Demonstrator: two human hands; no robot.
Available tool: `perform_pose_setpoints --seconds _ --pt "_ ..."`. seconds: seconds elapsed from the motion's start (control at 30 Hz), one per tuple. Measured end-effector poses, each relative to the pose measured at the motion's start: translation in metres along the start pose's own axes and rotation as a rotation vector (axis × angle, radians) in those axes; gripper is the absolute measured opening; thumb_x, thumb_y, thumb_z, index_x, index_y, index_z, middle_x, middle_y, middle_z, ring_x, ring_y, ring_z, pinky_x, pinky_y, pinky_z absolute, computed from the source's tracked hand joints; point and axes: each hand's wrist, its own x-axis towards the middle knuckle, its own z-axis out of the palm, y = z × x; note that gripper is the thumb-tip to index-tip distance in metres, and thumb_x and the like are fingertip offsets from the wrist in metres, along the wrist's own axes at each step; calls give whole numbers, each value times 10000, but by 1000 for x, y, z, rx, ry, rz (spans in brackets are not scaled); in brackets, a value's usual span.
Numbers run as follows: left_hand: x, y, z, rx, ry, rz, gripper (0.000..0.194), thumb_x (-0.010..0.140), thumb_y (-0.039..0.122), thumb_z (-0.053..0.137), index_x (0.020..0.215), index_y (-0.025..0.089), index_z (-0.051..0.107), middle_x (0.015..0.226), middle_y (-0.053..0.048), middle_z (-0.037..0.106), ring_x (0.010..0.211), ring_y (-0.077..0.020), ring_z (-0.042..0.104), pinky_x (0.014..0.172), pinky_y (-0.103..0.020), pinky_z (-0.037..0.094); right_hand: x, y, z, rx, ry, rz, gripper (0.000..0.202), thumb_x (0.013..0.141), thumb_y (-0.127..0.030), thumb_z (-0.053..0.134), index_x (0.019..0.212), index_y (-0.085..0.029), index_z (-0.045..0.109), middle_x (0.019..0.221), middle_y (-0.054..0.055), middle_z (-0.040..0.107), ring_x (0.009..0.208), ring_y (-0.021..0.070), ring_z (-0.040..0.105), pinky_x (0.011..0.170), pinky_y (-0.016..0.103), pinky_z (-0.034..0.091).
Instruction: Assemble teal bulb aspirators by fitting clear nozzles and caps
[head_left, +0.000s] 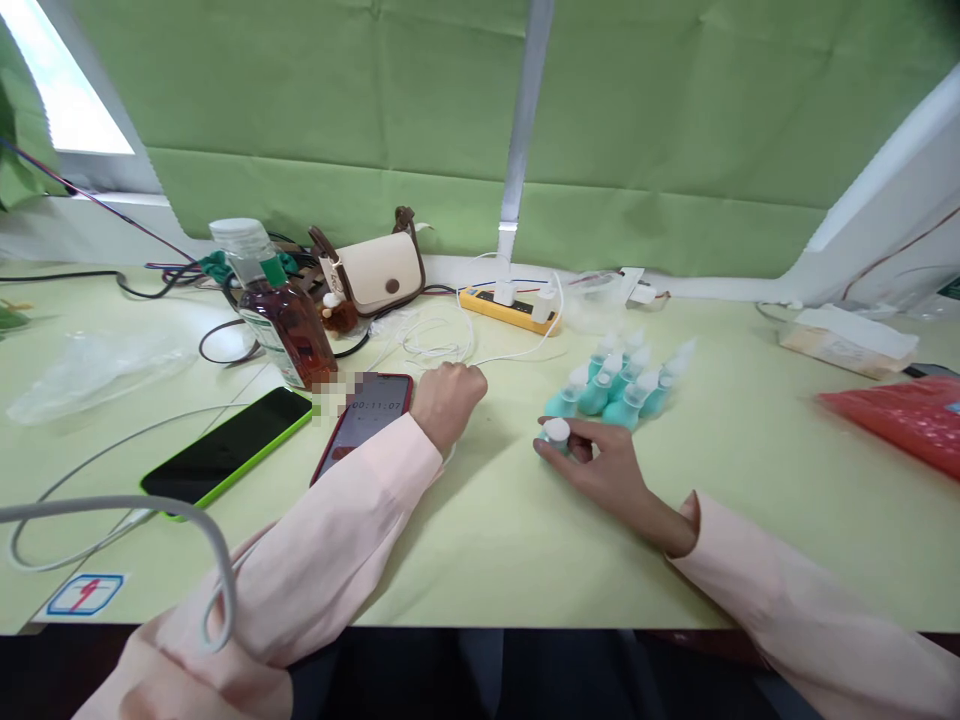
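Note:
My right hand (607,460) has its thumb and forefinger around a small bottle (556,432) with a round white top; most of its body is hidden by the fingers. Just beyond it stands a cluster of several small teal bottles (622,410), some with pointed, translucent white tips. My left hand (448,400) is closed in a fist on the table, back of the hand up. Whatever that fist holds, if anything, is hidden. Beside the left wrist lies a red-cased phone (367,420) showing a running timer.
A green-edged phone (229,450) and a bottle of brown liquid (281,325) are on the left. Behind are a cream handbag (382,275) and a yellow power strip (510,310) with white cables. A tissue pack (847,340) and a red bag (900,415) lie right. A grey cable loops over the left sleeve.

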Motion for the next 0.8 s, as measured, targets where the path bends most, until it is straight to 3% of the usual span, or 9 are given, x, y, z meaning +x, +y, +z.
perform_pose_setpoints --seconds 0.1,0.17,0.27,0.37,0.5,0.67,0.8 --pt "-26 13 1 -97 62 75 327 865 294 284 794 137 562 578 -48 598 574 -162 586 521 -247 391 -2 -3 -1 -113 91 -200 148 698 -283 564 785 -176 617 524 -15 417 477 100 391 456 230 325" --pt "-45 18 8 -184 56 162 340 835 378 301 725 158 536 436 21 511 437 -110 523 469 -205 359 -5 -6 -2 -101 97 -339 125 698 -252 552 769 -160 598 649 43 479 609 145 465 529 261 375" --pt "-66 19 24 -360 62 291 392 689 545 415 626 165 485 397 30 458 359 -112 444 406 -217 305 -9 -9 0 -3 -118 -474 117 704 -182 483 800 -147 540 883 119 513 805 193 492 629 299 419" --pt "-75 18 36 -408 89 341 417 718 554 380 576 172 468 403 21 458 351 -112 424 382 -221 246 -12 -10 5 37 -337 -542 141 684 -153 422 799 -161 503 766 74 540 700 171 479 586 291 404" --pt "-78 18 42 -458 110 458 427 822 436 282 536 169 455 396 18 419 340 -100 366 379 -239 193 -14 -9 10 65 -341 -516 59 659 -191 439 700 -170 477 615 28 512 601 149 433 532 272 352" --pt "-77 18 34 -752 -163 341 426 855 386 234 531 166 400 425 58 286 375 -71 295 392 -211 209 -16 -9 9 117 -293 -459 39 630 -137 439 627 -176 445 508 -22 475 485 101 387 464 228 290" --pt "-78 21 23 -1012 -315 190 437 863 363 200 503 162 342 441 56 280 397 -61 278 408 -201 229 -16 -10 6 203 -279 -427 69 633 -119 447 594 -175 437 471 -38 455 447 81 382 442 208 275"
